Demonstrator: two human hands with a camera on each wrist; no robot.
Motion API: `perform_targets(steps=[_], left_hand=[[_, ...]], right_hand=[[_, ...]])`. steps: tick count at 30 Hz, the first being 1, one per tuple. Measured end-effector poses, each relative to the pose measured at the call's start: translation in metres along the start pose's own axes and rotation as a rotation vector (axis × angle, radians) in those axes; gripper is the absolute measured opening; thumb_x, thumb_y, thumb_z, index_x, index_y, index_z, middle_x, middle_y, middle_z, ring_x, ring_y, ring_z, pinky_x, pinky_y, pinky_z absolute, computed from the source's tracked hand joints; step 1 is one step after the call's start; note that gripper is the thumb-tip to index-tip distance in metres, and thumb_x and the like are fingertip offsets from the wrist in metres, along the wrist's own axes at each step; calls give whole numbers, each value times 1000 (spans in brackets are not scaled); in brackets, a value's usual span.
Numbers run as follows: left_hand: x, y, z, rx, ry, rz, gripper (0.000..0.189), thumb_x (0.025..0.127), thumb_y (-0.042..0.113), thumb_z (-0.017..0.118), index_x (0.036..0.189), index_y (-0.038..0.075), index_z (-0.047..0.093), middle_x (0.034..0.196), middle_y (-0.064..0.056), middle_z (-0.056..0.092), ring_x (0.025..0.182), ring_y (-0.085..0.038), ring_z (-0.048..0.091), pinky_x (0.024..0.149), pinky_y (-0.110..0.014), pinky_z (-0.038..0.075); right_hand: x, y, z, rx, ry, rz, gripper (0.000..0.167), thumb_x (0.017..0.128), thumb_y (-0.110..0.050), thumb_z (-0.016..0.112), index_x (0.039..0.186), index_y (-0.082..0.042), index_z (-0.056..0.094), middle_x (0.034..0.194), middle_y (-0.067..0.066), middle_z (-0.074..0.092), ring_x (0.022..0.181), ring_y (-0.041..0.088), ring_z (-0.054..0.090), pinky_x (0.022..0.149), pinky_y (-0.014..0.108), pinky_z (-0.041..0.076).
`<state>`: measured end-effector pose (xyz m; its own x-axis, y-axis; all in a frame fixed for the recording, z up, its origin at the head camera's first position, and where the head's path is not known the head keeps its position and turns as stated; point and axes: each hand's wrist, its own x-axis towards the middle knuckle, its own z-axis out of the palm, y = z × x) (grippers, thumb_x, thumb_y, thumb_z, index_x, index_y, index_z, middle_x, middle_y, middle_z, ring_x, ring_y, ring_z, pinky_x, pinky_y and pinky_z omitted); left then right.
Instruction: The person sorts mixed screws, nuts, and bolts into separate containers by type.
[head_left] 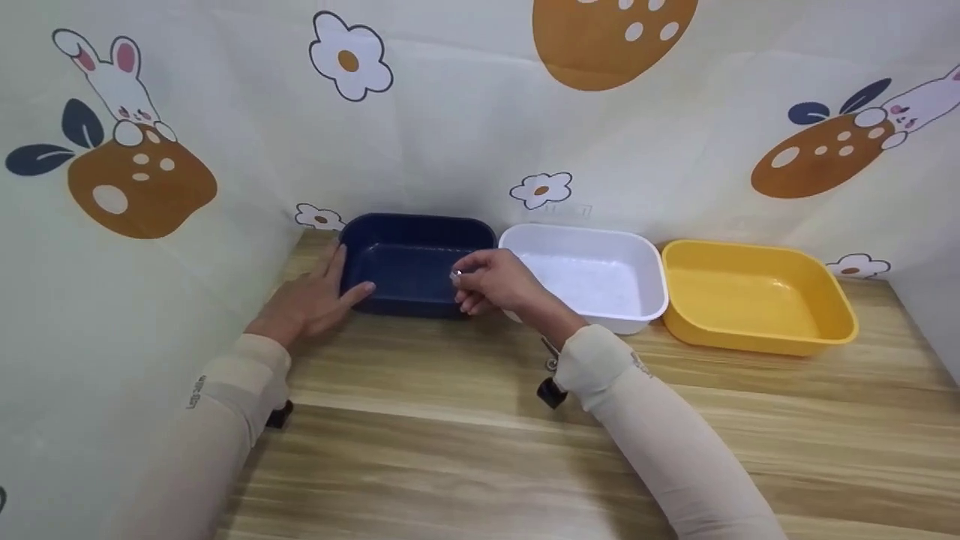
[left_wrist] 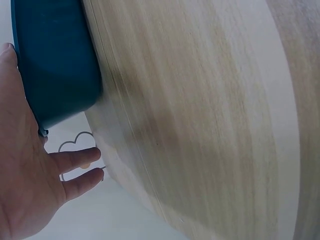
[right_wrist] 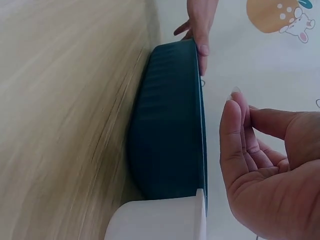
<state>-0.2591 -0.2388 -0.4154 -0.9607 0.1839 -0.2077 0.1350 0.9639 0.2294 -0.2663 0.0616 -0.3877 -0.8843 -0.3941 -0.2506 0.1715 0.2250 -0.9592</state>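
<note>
A dark blue plastic tub [head_left: 409, 306] stands at the left of a row on the wooden table. My left hand [head_left: 311, 300] lies against its left end, fingers stretched along the outer wall and thumb at the front corner of the rim. In the left wrist view, two straight fingers of that hand [left_wrist: 25, 170] extend past the tub's end. Above the tub's right end, my right hand [head_left: 499, 283] pinches a small shiny, clear-looking piece [head_left: 456, 276] between thumb and fingertips. Its kind cannot be told. The right wrist view shows the hand [right_wrist: 270, 165] with thumb and fingertips together, the piece hidden.
A white tub [head_left: 637, 324] sits beside the blue one, and a yellow tub [head_left: 757, 341] stands right of it. Behind them hangs a pale cloth [head_left: 450, 135] printed with rabbits, fruit and flowers. The wooden table [head_left: 420, 450] extends in front.
</note>
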Motion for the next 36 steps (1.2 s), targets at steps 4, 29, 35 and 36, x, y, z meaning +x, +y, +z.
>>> perform_targets(steps=[4,29,35,36], left_hand=[[-1,-1,2,-6,3,4,98,92,75,20,155,5,-8,163,-14,-11,131,-55,36,102,-64,35],[-1,-1,3,11,4,-7,98,92,76,18,155,6,-9,163,-14,-11,128,-54,41,102,-61,37],[-2,1,1,-10,6,-17,97,93,75,20,155,8,-10,163,-13,-11,129,-56,38,104,-63,35],[-2,1,1,-10,9,-16,97,92,75,20,155,8,-10,163,-13,-11,129,-56,38,104,-63,35]], right_hand=[[8,4,2,4,4,14,26,94,-7,62,117,4,63,73,10,67,55,14,64,60,32,59],[53,-4,21,73,59,38,27,96,-5,59,120,7,60,72,9,64,57,14,63,61,31,59],[62,-1,31,35,84,47,18,95,-5,60,111,3,63,71,9,65,56,15,64,61,32,59],[64,0,32,19,97,49,16,95,-5,60,109,1,64,72,10,65,56,15,64,61,32,59]])
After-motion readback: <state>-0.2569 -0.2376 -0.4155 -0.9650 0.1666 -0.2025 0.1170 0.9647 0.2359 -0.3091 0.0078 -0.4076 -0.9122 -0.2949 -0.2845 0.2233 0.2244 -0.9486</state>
